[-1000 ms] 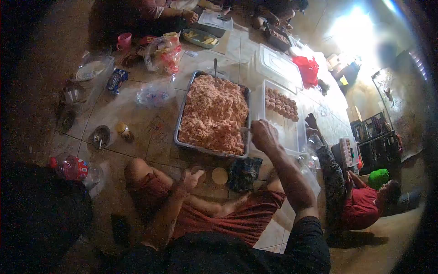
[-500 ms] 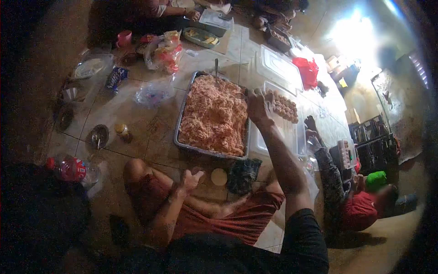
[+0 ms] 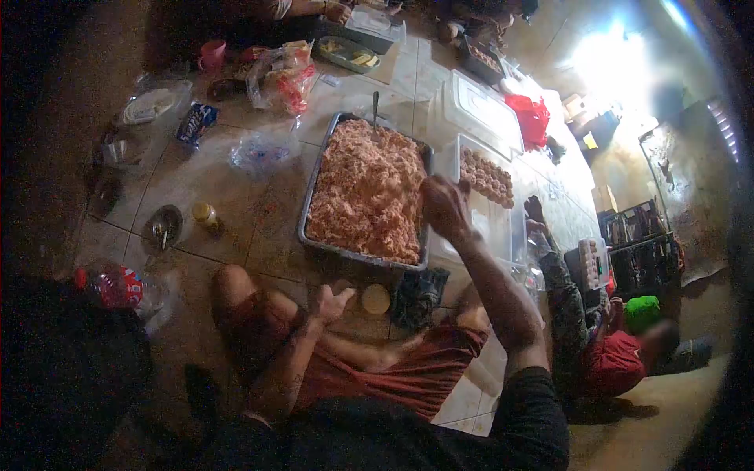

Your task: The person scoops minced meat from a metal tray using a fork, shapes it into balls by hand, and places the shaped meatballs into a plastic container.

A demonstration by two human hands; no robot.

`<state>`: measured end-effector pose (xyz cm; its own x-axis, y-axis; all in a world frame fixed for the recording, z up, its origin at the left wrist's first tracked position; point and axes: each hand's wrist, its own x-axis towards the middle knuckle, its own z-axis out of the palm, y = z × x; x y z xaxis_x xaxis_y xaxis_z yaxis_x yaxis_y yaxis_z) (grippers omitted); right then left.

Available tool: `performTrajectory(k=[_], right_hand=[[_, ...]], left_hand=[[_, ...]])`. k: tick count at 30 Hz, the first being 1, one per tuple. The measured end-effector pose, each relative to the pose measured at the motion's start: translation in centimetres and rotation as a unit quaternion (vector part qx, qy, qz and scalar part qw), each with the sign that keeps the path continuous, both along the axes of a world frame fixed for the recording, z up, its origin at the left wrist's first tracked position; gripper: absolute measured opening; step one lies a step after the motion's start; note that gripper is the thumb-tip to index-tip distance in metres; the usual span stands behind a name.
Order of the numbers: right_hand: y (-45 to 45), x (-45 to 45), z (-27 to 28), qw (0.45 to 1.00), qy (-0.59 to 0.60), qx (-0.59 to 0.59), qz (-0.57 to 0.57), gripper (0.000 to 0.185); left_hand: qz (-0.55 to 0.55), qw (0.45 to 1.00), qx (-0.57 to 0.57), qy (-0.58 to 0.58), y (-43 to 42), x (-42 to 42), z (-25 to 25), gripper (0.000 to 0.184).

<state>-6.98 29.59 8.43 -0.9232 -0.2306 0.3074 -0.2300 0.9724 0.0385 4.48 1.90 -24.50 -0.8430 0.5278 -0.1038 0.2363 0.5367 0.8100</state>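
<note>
A deep grey tray [image 3: 301,228] heaped with pink minced meat [image 3: 365,196] sits on the floor before my crossed legs. A metal spoon [image 3: 375,110] stands handle-up in the meat at the far side. My right hand [image 3: 446,206] hovers at the tray's right rim with its fingers curled closed; what they grip is hidden. To its right, a clear plastic container [image 3: 487,231] has rows of meatballs [image 3: 487,179] at its far end. My left hand [image 3: 334,303] is above my lap, thumb and fingers apart, with no object visible in it.
Near my legs are a pale round lid [image 3: 375,299], a dark plastic bag [image 3: 419,300] and a small jar [image 3: 206,215]. A bottle [image 3: 118,287] lies left. Beyond are plastic bags [image 3: 287,82] and a storage box [image 3: 479,110]. Another person in red [image 3: 616,363] is at right.
My right hand has moved slightly down and back from the meat's right edge. Fork-like prongs seen beside it earlier no longer show. My left hand has barely shifted.
</note>
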Motion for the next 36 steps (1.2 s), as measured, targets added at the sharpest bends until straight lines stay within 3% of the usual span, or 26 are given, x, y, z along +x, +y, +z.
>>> performTrajectory(k=[4,6,8,9,10,11,13,15,17,19,20,21,23,24,25,27,29,33,34,36], right_hand=[[0.4,-4.2,0.0,0.993,0.076,-0.009,-0.086,0.014],[4.4,-7.9,-7.8,0.994,0.087,-0.038,-0.048,0.018],[-1.0,-6.3,-2.2,0.997,-0.022,-0.004,-0.070,0.023],[-1.2,-5.6,-2.3,0.997,-0.022,-0.005,-0.069,0.023],[-1.0,-5.0,-2.4,0.998,-0.008,-0.061,-0.012,0.022],[-0.5,-4.4,-2.4,0.992,0.005,-0.117,0.044,0.020],[0.6,-3.2,-2.2,0.994,-0.016,-0.093,0.055,0.016],[0.9,-1.6,-2.3,0.980,-0.045,-0.111,0.156,0.014],[-0.9,0.7,-0.8,0.987,-0.020,-0.063,0.144,0.013],[-2.6,2.2,0.0,0.986,0.039,-0.136,0.093,0.003],[-3.8,3.1,1.0,0.989,0.010,-0.147,0.034,0.014],[-4.9,3.8,0.9,0.988,0.008,-0.149,0.035,0.014],[-6.4,5.0,0.5,0.950,-0.041,-0.300,-0.080,0.018],[-3.9,5.1,-3.7,0.952,-0.061,-0.297,-0.052,0.030],[-2.9,5.9,-6.9,0.951,-0.060,-0.298,-0.055,0.030],[-2.7,7.6,-10.3,0.953,-0.044,-0.299,-0.016,0.032],[-4.4,8.5,-10.5,0.971,0.029,-0.236,-0.003,0.029],[-3.3,12.2,-5.7,0.976,-0.082,-0.192,-0.057,0.015],[-2.3,12.3,-5.7,0.955,-0.123,-0.258,-0.082,0.011],[-4.1,12.3,-0.3,0.971,-0.181,-0.096,-0.127,0.014]], left_hand=[[0.028,0.995,0.025,-0.092,-0.1,-0.6,-0.9,0.038],[0.036,0.993,0.016,-0.108,0.0,-0.8,-1.6,0.042],[0.063,0.989,0.017,-0.130,0.2,-0.9,-3.2,0.047],[0.106,0.980,0.048,-0.164,0.4,-1.0,-4.5,0.050],[0.205,0.941,0.141,-0.232,0.4,-0.9,-4.9,0.058],[0.206,0.940,0.140,-0.234,0.3,-0.6,-5.3,0.058],[0.119,0.989,0.084,0.019,0.5,-0.2,-5.0,0.037],[0.020,0.962,0.025,0.272,0.8,-0.3,-3.8,0.025],[-0.028,0.920,-0.008,0.390,0.8,-0.4,-3.7,0.026],[-0.044,0.913,-0.038,0.404,0.3,-0.1,-3.9,0.027],[-0.053,0.909,-0.053,0.410,-0.1,0.0,-3.8,0.027],[-0.051,0.942,-0.040,0.331,-0.1,0.2,-3.6,0.028],[0.014,0.999,0.039,0.000,0.2,0.1,-0.7,0.030],[0.065,0.985,0.071,-0.145,0.3,0.0,1.2,0.032],[0.102,0.960,0.100,-0.242,0.4,-0.1,2.9,0.035],[0.149,0.901,0.197,-0.358,0.4,0.1,5.4,0.041],[0.166,0.808,0.375,-0.424,0.0,0.8,5.5,0.048],[0.205,0.911,0.191,-0.302,-1.5,0.5,13.9,0.054],[0.209,0.920,0.168,-0.284,-1.5,0.4,14.1,0.055],[0.182,0.944,0.127,-0.246,-1.6,0.4,12.7,0.053]])
